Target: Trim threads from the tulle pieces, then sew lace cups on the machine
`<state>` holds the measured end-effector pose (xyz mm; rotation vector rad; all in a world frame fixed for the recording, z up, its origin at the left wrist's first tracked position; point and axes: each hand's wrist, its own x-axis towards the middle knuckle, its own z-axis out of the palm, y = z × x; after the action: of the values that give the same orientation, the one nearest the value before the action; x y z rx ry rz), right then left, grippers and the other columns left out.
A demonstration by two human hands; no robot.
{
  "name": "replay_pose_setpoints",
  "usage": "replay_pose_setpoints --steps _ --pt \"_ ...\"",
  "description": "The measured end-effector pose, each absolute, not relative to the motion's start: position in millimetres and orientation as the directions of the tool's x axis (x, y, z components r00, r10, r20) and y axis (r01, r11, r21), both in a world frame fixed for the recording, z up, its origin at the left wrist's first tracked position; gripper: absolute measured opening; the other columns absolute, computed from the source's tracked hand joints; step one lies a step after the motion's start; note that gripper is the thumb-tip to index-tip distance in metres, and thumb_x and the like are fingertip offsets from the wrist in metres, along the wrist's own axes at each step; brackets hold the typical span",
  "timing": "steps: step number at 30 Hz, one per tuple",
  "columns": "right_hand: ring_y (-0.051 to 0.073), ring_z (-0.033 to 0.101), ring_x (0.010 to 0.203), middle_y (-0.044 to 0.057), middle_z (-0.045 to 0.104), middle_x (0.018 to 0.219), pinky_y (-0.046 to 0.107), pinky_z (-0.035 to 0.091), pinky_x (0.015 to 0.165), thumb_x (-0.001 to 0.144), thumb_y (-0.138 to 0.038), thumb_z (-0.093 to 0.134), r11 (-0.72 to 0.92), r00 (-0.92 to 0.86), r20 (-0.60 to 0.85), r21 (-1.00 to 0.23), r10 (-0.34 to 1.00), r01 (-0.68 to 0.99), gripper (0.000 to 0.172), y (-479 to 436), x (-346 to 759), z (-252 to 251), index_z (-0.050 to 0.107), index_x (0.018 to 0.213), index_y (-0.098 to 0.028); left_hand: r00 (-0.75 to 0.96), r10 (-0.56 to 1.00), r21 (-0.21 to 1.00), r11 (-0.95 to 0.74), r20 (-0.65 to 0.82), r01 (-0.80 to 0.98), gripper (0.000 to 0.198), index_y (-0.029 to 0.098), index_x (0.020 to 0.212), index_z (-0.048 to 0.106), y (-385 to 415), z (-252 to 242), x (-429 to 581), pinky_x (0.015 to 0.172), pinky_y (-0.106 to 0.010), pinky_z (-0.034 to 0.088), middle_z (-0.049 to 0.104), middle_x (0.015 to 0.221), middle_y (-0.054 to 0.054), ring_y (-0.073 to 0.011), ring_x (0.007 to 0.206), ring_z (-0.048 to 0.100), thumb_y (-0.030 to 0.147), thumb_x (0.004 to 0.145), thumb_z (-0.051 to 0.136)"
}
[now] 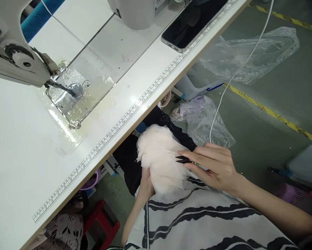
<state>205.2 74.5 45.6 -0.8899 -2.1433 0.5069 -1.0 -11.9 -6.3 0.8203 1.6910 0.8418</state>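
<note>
A pale cream, ruffled piece of sheer tulle (162, 149) is bunched over my lap, below the table's front edge. My left hand (146, 181) grips it from beneath on its near left side, the fingers hidden by the layers. In my right hand (215, 165) is a pair of small thread snips (183, 159) with black blades and a bit of green at the handle. Their tips point left and lie against the right side of the tulle. Whether the blades are cutting anything is too small to tell.
The white sewing table (114, 111) bears a printed ruler, a sewing machine (23, 62) and a phone (192, 24). A white cord (234, 76) hangs down to my right hand. Below are plastic bags (208, 118), a clear bin (194, 83) and a red stool (103, 222).
</note>
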Motion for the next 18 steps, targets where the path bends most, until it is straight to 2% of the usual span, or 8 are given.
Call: replay_pose_setpoints --steps 4,8,14,18 --pt "0.009 0.044 0.053 0.0 0.06 0.067 0.027 0.031 0.051 0.092 -0.022 0.063 0.677 -0.472 0.49 -0.594 0.733 0.435 0.019 75.7 199.5 45.4 0.067 0.109 -0.014 -0.17 0.85 0.857 0.513 -0.499 0.05 0.063 0.039 0.14 0.05 -8.6 -4.5 -3.5 0.117 -0.052 0.033 0.059 0.14 0.003 -0.0363 0.142 0.037 0.055 0.08 0.059" --pt "0.009 0.048 0.054 0.0 0.062 0.067 0.027 0.032 0.052 0.091 -0.022 0.064 0.704 -0.471 0.525 -0.563 0.709 0.432 0.021 77.2 196.3 44.8 0.067 0.111 -0.015 -0.14 0.877 0.885 0.465 -0.459 0.015 0.054 0.041 0.142 0.047 -8.3 1.6 -2.4 0.12 -0.049 0.029 0.057 0.142 0.006 -0.0323 0.144 0.035 0.048 0.088 0.053" --pt "0.009 0.05 0.054 -0.001 0.064 0.067 0.027 0.033 0.053 0.09 -0.022 0.066 0.72 -0.478 0.539 -0.516 0.694 0.464 0.022 76.1 197.0 43.6 0.066 0.111 -0.016 -0.165 0.856 0.867 0.498 -0.489 0.01 0.047 0.044 0.137 0.052 -5.2 14.0 -0.5 0.117 -0.045 0.036 0.056 0.142 0.011 -0.0304 0.144 0.034 0.048 0.09 0.052" --pt "0.009 0.05 0.054 -0.001 0.063 0.069 0.027 0.032 0.053 0.09 -0.022 0.067 0.717 -0.484 0.53 -0.509 0.697 0.476 0.022 75.6 196.4 43.5 0.067 0.111 -0.015 -0.145 0.836 0.84 0.54 -0.529 0.05 0.046 0.042 0.137 0.053 0.8 25.4 0.4 0.118 -0.042 0.034 0.059 0.139 0.009 -0.0291 0.144 0.034 0.044 0.091 0.054"
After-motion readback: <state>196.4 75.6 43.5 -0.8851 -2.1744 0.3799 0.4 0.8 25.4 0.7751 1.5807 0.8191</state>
